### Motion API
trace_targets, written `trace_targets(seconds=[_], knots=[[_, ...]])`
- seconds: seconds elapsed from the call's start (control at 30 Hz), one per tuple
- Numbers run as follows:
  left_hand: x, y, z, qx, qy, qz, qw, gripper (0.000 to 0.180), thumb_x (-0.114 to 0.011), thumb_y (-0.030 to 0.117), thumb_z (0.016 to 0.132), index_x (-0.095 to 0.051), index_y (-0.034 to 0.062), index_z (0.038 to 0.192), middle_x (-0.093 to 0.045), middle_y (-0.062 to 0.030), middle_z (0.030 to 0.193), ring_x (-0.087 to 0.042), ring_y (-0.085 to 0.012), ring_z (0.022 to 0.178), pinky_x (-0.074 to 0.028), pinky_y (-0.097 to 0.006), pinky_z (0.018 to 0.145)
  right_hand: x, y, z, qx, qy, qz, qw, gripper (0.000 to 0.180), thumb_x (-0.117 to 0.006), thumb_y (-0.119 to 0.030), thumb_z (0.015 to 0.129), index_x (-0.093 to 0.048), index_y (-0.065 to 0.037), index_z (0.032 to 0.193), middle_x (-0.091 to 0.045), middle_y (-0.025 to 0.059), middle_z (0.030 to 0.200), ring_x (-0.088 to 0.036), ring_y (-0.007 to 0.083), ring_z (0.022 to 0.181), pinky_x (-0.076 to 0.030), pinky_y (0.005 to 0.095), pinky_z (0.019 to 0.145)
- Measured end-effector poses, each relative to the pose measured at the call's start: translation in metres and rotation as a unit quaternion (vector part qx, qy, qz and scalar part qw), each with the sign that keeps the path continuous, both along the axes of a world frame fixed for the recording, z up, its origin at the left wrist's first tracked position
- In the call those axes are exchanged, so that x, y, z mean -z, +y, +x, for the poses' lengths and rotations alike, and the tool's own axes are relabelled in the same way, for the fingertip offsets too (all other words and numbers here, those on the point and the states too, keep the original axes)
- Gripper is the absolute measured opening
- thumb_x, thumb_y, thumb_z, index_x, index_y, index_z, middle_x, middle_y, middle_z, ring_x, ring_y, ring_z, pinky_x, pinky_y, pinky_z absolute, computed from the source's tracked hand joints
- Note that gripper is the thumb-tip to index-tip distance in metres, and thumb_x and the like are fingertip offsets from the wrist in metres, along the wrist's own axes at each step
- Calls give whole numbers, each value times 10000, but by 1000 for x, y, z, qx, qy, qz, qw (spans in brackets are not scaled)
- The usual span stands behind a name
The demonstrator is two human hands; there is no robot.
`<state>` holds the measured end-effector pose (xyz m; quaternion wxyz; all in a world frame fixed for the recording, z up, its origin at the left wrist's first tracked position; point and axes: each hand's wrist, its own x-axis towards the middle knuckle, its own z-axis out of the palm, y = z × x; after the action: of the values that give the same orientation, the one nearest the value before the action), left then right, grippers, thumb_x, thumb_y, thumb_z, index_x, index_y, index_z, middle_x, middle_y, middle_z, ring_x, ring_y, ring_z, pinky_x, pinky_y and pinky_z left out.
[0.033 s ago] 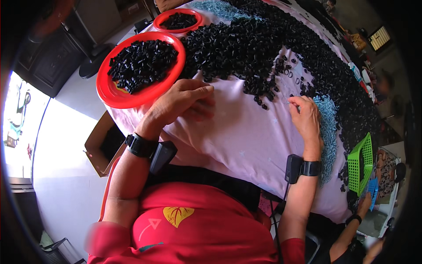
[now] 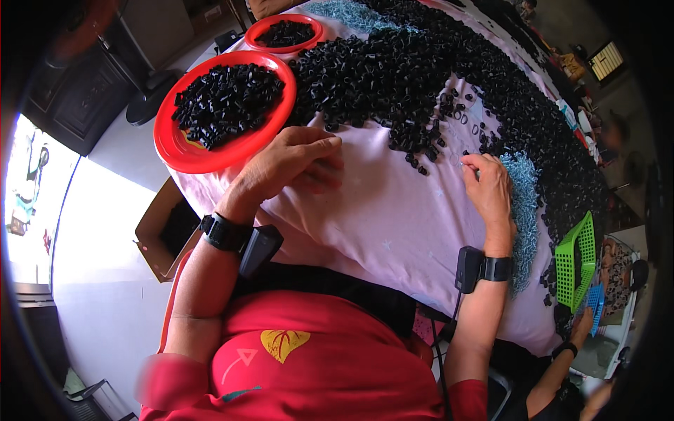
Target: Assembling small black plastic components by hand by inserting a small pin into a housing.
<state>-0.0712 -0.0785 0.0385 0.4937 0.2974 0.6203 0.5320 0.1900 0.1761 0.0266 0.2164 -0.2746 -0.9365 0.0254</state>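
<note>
My left hand [image 2: 298,158] hovers over the pink cloth [image 2: 365,210], close to the rim of a large red plate [image 2: 284,123] heaped with small black ring-like pieces [image 2: 228,102]. Its thumb lies along curled fingers, and whatever they hold is hidden. Beside a pile of small light blue pieces [image 2: 525,210], my right hand [image 2: 489,188] is closed in a pinch. What sits at its fingertips is too small to make out. Beyond both hands spreads a big heap of the same black pieces [image 2: 372,77], with a few loose ones near my right fingertips.
A smaller red plate [image 2: 284,48] of black pieces stands behind the large one. More light blue pieces [image 2: 351,14] lie at the far edge. On the right are a green basket [image 2: 576,261] and another person's arm [image 2: 562,358] by a blue basket [image 2: 595,307]. A cardboard box [image 2: 160,235] sits below left.
</note>
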Motion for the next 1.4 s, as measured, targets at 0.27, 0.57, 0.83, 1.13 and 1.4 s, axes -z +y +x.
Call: trace_targets(seconds=[0.27,0.57,0.83,1.13,1.4], knots=[[1,1,1,-2,9,1,1000,464,-601,390,1015,-618,-7,1256,-722,-118,1013,-740,-194,832,-592,-289,649,-3,4,2,16,70,-31,997,163,-665,-80,833,-727,-26,974,-741,149,900,-715,316,813,-559,388,751],[19,59,18,37,431,157,888,332,-638,162,948,-674,47,1257,-673,-150,1226,-676,-255,1033,-535,-371,908,0,-26,-24,-53,105,-163,980,161,-656,-47,872,-732,-16,1011,-736,153,982,-718,287,887,-561,351,771],[23,67,26,84,494,171,849,245,-626,90,913,-721,61,1137,-689,-131,1102,-660,-295,978,-521,-396,877,4,-29,-26,-105,125,-143,976,153,-649,-29,890,-734,-16,1015,-726,159,991,-700,313,876,-550,370,748],[31,105,46,75,501,221,833,236,-664,100,883,-740,70,1104,-695,-125,1035,-661,-294,957,-509,-381,871,0,-31,-26,-120,162,-165,965,161,-634,-14,879,-732,-5,1007,-729,153,946,-710,294,824,-557,356,744],[33,123,66,80,599,186,775,141,-703,97,795,-728,89,933,-647,-135,932,-610,-336,931,-488,-416,863,-3,-32,-27,-69,193,-182,962,149,-647,-23,888,-722,5,1014,-735,129,940,-711,231,794,-551,320,712]])
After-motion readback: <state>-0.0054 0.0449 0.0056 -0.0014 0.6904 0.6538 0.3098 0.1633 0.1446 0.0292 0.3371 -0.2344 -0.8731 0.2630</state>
